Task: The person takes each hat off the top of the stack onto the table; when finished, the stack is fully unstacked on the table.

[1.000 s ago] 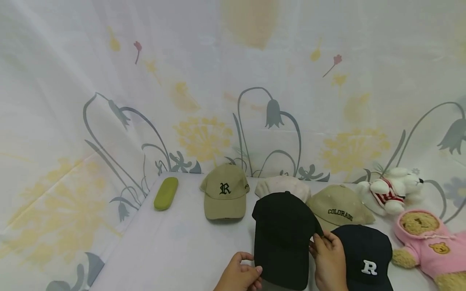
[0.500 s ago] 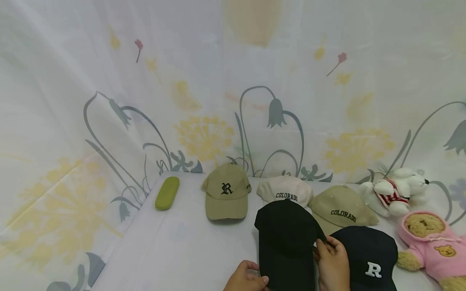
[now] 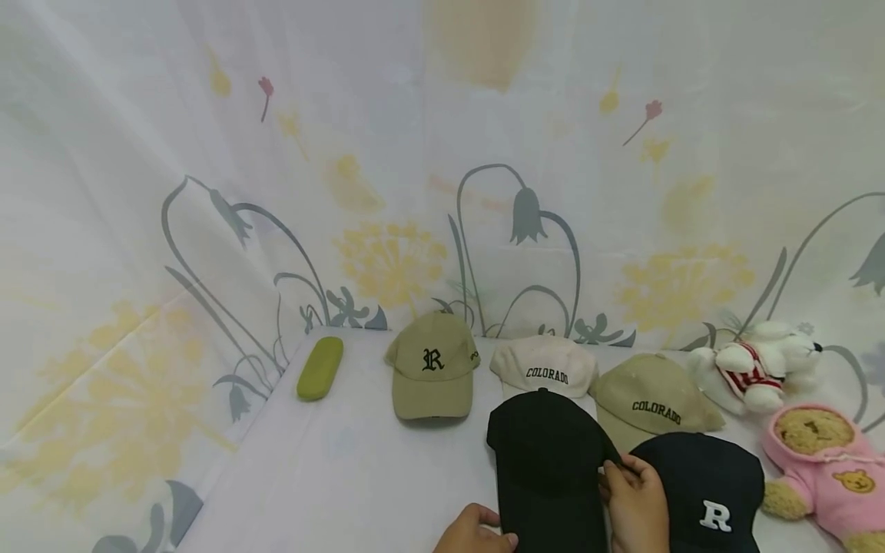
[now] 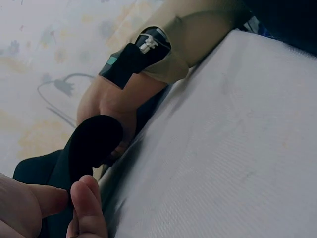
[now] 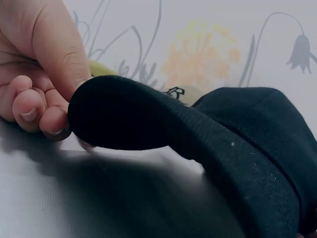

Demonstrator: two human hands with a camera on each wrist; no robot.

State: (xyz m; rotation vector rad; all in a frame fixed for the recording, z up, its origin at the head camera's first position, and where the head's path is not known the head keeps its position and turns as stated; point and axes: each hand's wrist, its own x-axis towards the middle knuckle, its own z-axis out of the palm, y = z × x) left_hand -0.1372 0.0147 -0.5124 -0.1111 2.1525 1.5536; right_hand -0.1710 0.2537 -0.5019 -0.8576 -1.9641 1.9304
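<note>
A plain black baseball cap (image 3: 546,461) faces up in the lower middle of the head view. My left hand (image 3: 477,531) pinches the edge of its brim between thumb and fingers. At the crown's right side, my right hand (image 3: 638,499) grips the cap's lower edge. The right wrist view shows the brim raised off the surface, with a shadow beneath it. Right beside that hand lies a navy cap (image 3: 698,491) with a white R. Behind stand a white Colorado cap (image 3: 542,362), partly covered, and a tan Colorado cap (image 3: 653,395).
A khaki cap (image 3: 432,365) with a dark R sits left of the white one. Farther left is a green oblong case (image 3: 320,369). At the right lie a white plush toy (image 3: 760,369) and a teddy bear in pink (image 3: 830,476). A flowered curtain (image 3: 387,153) hangs behind the white table (image 3: 332,468).
Both hands have brought the black cap down toward the near side and slightly right in the head view. The white cap's Colorado lettering has come into sight behind it.
</note>
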